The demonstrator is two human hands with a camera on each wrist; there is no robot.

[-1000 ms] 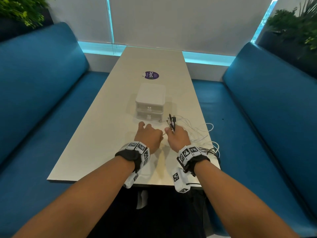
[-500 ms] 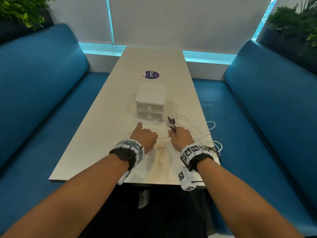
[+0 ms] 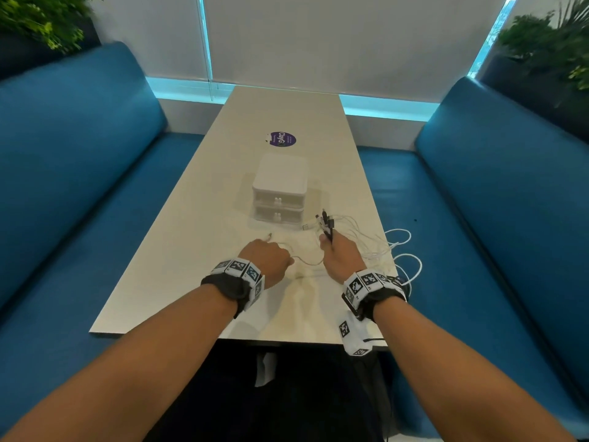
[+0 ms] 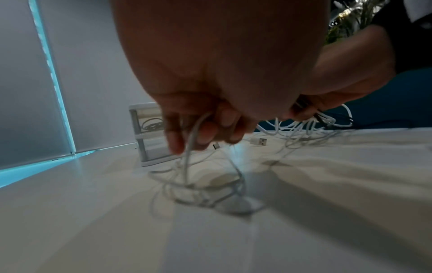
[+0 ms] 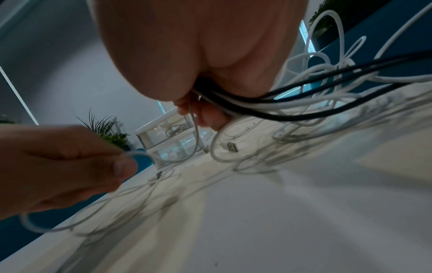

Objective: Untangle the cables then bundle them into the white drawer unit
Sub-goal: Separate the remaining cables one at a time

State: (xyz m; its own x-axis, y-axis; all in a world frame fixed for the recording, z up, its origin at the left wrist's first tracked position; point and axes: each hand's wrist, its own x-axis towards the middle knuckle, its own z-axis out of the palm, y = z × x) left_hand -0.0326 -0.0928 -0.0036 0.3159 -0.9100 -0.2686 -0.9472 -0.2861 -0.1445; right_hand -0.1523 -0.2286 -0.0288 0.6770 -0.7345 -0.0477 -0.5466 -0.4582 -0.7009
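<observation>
A white two-drawer unit [image 3: 279, 189] [image 4: 145, 134] [image 5: 166, 140] stands mid-table, both drawers closed, a coiled cable visible in the top one. My left hand [image 3: 267, 260] [image 4: 201, 129] pinches a thin white cable [image 3: 306, 260] [image 4: 187, 157] just above the tabletop. My right hand [image 3: 339, 253] [image 5: 201, 110] grips a bunch of black and white cables [image 5: 292, 103], with their plugs [image 3: 325, 221] sticking up out of the fist. The loose tangle [image 3: 392, 247] trails to the right and over the table edge. A USB plug [image 4: 259, 141] [image 5: 232, 147] lies on the table.
The long white table [image 3: 191, 250] runs between two blue benches [image 3: 70, 186] [image 3: 497, 199]. A purple round sticker [image 3: 282, 139] lies beyond the drawer unit. Plants [image 3: 548, 43] stand at both back corners.
My hands have moved apart: the left has slid left, drawing one thin white cable out of the bunch. The right hand stays beside the drawer unit with the plugs up.
</observation>
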